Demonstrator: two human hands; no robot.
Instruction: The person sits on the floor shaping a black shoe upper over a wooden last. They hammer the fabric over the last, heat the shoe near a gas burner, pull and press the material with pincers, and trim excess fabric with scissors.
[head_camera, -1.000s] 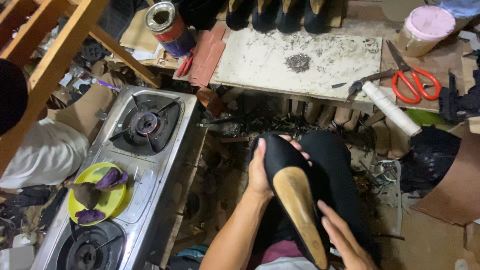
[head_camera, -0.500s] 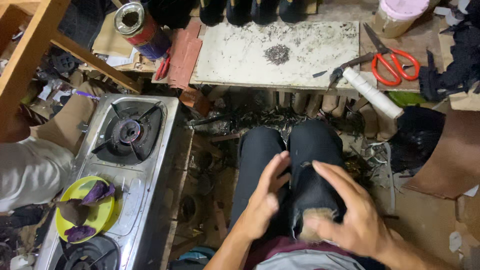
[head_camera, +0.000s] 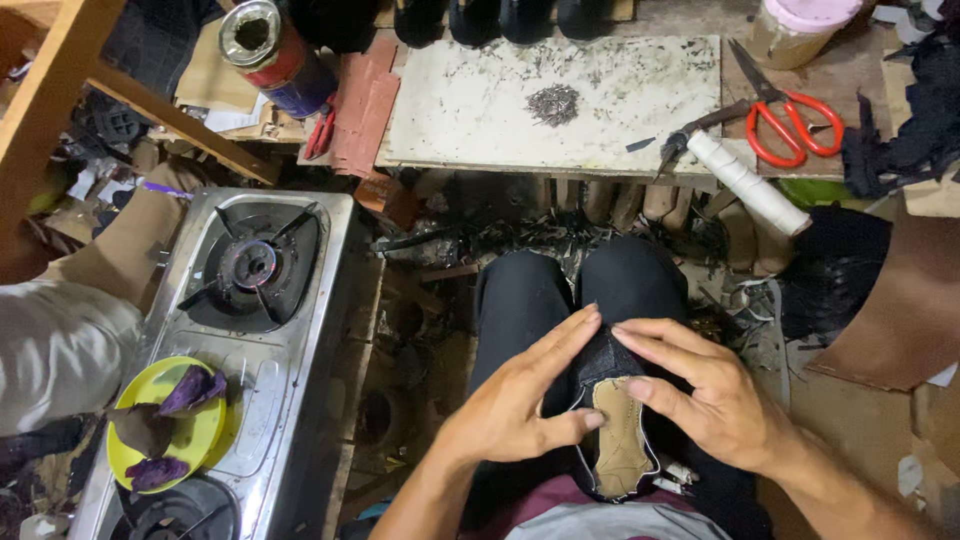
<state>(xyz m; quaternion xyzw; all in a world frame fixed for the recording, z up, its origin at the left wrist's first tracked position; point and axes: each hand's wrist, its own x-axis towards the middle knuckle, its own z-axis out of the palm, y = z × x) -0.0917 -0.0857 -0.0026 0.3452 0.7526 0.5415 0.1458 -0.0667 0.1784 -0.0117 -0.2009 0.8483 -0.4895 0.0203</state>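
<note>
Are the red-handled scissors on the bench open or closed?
Closed. The red-handled scissors lie flat with both blades together in one point and the handle loops side by side.

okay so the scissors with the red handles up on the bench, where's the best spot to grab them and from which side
Grip the red-handled scissors by the two red loops, coming from the right, near end. The loops lie flat and open toward the person, while the dark blades point away to the upper left, beside the white thread roll.
</note>
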